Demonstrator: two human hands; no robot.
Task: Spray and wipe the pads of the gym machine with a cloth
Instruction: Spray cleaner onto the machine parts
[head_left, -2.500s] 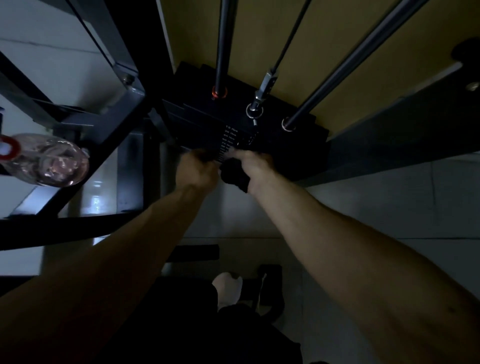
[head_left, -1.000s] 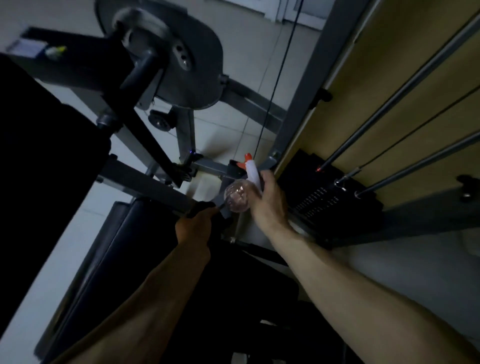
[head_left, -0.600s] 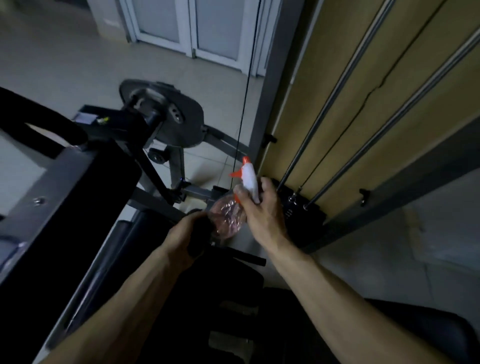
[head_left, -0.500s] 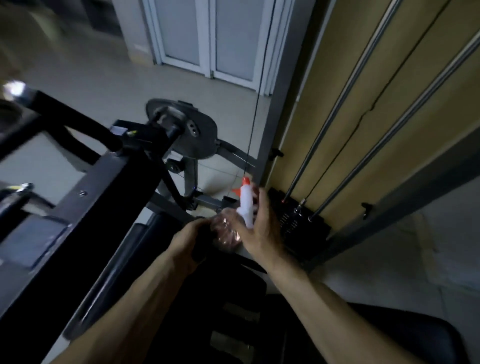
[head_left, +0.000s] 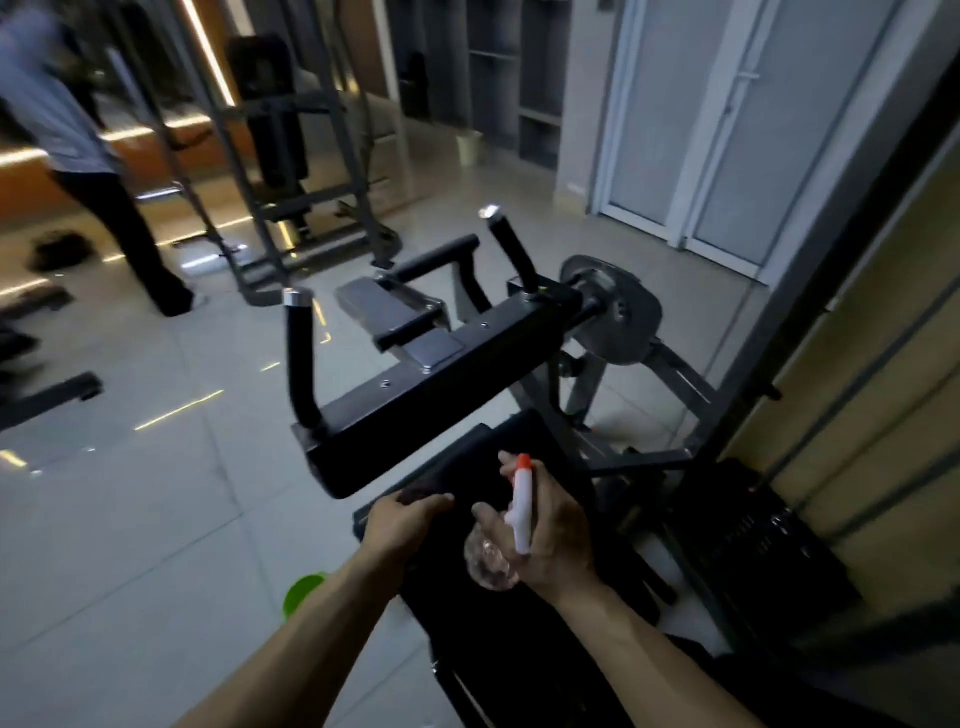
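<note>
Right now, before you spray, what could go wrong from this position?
1. The right hand aims the clear spray bottle with white head and orange nozzle close beside the left hand, which holds the dark cloth; mist may wet those fingers instead of the black padded seat.
2. The round green object on the tiled floor lies beside that seat; a sidestep could catch it.

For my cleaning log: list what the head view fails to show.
Head view:
Cloth: dark on the dark pad, mostly under the left hand; outline lost.
Bottle fill level: blurred, partly behind the right hand.
Green thing: mostly behind the left forearm.
Weight stack numbers: too dark, too small.
</note>
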